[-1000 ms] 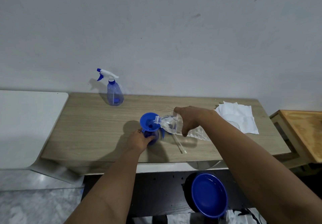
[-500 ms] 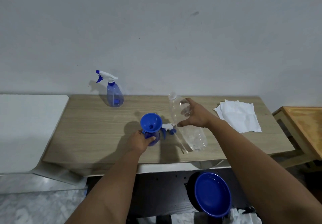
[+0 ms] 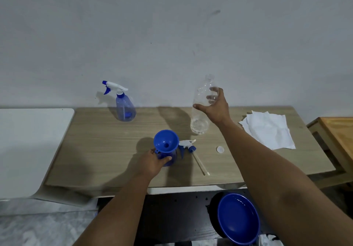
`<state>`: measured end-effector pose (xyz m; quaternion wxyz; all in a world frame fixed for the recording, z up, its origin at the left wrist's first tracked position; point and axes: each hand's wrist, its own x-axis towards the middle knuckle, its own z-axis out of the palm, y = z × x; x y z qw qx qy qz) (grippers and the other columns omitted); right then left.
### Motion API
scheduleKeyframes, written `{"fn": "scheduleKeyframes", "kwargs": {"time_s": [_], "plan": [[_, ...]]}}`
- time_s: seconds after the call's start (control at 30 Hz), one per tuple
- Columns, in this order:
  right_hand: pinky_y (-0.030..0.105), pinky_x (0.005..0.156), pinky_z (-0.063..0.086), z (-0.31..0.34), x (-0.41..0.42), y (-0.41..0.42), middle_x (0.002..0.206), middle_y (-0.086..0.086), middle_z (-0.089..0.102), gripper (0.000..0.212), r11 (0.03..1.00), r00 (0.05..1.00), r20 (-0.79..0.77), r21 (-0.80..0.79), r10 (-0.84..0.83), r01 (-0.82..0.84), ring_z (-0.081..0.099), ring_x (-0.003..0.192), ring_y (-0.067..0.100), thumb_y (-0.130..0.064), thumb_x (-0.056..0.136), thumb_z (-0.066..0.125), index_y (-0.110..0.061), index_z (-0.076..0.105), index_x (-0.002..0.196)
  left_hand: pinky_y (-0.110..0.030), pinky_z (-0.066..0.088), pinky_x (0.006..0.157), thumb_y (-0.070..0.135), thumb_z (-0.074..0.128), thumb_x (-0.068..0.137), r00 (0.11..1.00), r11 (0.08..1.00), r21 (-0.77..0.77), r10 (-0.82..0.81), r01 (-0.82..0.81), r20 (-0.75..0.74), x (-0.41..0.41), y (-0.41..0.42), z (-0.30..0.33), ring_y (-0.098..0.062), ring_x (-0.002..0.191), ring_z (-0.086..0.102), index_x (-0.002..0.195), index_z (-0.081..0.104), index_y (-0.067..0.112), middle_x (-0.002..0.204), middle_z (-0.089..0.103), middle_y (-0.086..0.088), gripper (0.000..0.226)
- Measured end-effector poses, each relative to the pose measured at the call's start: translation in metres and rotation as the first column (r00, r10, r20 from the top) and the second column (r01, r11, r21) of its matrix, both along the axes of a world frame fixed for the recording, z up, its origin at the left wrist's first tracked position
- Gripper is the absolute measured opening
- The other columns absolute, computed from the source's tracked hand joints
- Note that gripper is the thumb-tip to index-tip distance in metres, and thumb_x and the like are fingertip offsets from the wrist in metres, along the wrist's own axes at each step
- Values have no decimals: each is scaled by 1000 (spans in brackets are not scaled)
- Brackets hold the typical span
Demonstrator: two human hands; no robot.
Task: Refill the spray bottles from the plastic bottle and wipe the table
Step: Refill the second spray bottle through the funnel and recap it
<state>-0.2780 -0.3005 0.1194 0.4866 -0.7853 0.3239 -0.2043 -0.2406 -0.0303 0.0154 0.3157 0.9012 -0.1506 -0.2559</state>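
The right hand grasps the clear, nearly empty plastic bottle upright at the far counter; the left hand grips the blue spray bottle under the blue funnel. Set it down squarely, clear of the funnel

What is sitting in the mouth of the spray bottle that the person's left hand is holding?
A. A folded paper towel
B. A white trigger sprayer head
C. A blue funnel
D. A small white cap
C. The blue funnel stands in the neck of the spray bottle gripped by the left hand, while its trigger sprayer head lies on the table beside it.
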Motion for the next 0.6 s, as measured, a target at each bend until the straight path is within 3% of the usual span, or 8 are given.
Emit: {"fn": "scheduleKeyframes", "kwargs": {"time_s": [0.2,0.33,0.5,0.6], "plan": [[45,103,54,-24,6,9,125,0,61,91,998,998,51,56,-25,22,62,120,21,-33,65,100,-33,44,138,-18,32,57,50,72,83,1000,999,39,-22,21,14,1,1,2,-10,76,51,110,61,17,90,60,6,44],[48,104,55,-36,5,18,126,-1,61,89,998,998,55,60,-39,36,62,120,18,-36,64,99,-35,44,134,-27,45,71,49,76,79,999,1000,-17,-5,4,-42,4,1,-4,-13,81,61,107,63,20,97,70,1,42],[44,106,54,-39,2,21,130,-1,61,94,997,998,-14,41,-62,62,61,122,17,-40,64,99,-33,41,138,-11,31,55,43,73,85,999,1000,-14,-28,28,-19,1,1,2,-3,67,50,103,61,19,86,61,6,32],[42,106,51,-39,-3,25,141,5,59,109,998,994,-99,41,-42,46,58,129,26,-36,64,100,-27,33,150,-21,44,64,42,76,81,999,999,-46,-11,8,-48,1,1,0,-12,77,61,103,63,17,89,68,2,36]]}}
